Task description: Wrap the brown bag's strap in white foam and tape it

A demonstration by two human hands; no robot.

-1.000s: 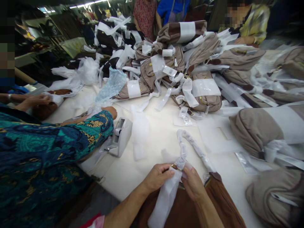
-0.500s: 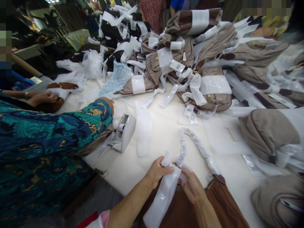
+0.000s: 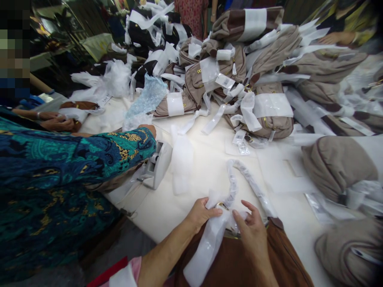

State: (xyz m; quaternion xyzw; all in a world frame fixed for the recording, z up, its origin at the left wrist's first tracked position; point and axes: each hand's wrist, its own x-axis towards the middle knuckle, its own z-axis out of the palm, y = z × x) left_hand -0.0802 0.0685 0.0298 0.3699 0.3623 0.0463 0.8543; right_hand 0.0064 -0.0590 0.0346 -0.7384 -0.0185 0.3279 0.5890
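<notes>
At the near table edge: a brown bag [image 3: 239,263] lies under both hands, its wrapped handle [image 3: 239,175] arching over the white table [image 3: 203,167].
Left hand [image 3: 201,213]: thumb and fingers pinch the white foam strip [image 3: 206,247] near the handle's metal ring.
Right hand [image 3: 254,231]: fingers spread, fingertips pressing the strip's other side.
Nearby: tape dispenser [image 3: 157,165] beside a co-worker's patterned sleeve [image 3: 89,153].
Risk: the loose strip may slip, since only a light pinch holds it.

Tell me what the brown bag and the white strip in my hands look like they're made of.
Brown bag: probably leather or faux leather, going by its smooth matte surface. White strip: likely thin foam or tissue wrap, semi-translucent and soft-creased, pinched by the left hand; the right hand rests beside it.
</notes>
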